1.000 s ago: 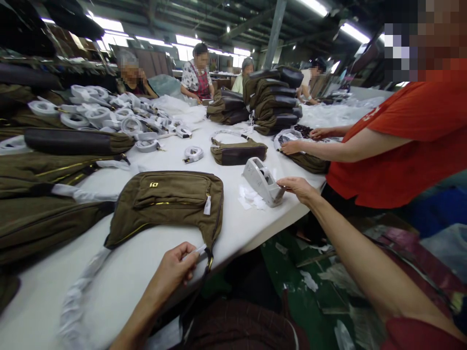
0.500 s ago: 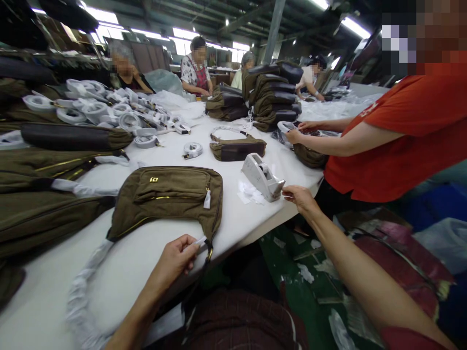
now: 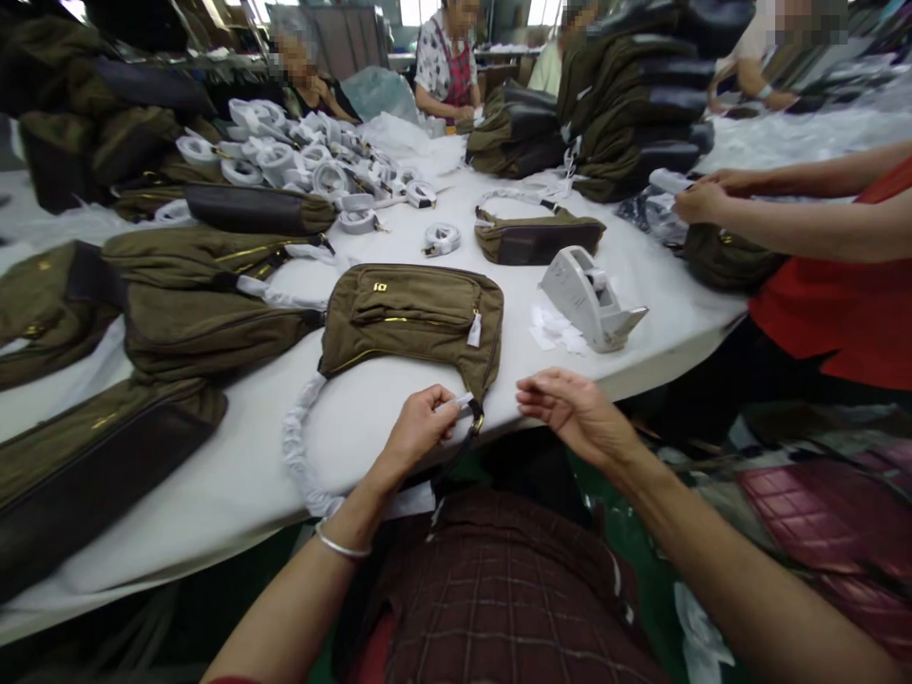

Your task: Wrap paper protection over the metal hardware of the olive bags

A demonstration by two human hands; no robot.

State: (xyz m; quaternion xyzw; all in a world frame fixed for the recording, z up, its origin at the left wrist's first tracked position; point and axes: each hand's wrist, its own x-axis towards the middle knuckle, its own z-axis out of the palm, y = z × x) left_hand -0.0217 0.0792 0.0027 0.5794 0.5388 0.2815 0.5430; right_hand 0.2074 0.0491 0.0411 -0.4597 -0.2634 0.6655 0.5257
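1. Head view: the left grip (image 3: 420, 427) is clenched on the end of the white-wrapped strap (image 3: 295, 446), which is pinched just beside the metal ring (image 3: 476, 423) at the near corner of the olive bag (image 3: 409, 318).
2. The right grip (image 3: 577, 413) is held just off the tabletop edge, near the ring, with the fingers half curled toward the thumb. Whether anything is pinched between them cannot be told.
3. The bag is laid flat on the white tabletop (image 3: 214, 475), and its strap is looped along the near edge.
4. A tape dispenser (image 3: 588, 299) is set to the right of the bag, with paper scraps (image 3: 552, 331) just beside it.
5. More bags (image 3: 206, 313) are piled at the left, and another person's hands (image 3: 702, 199) are seen at the far right.
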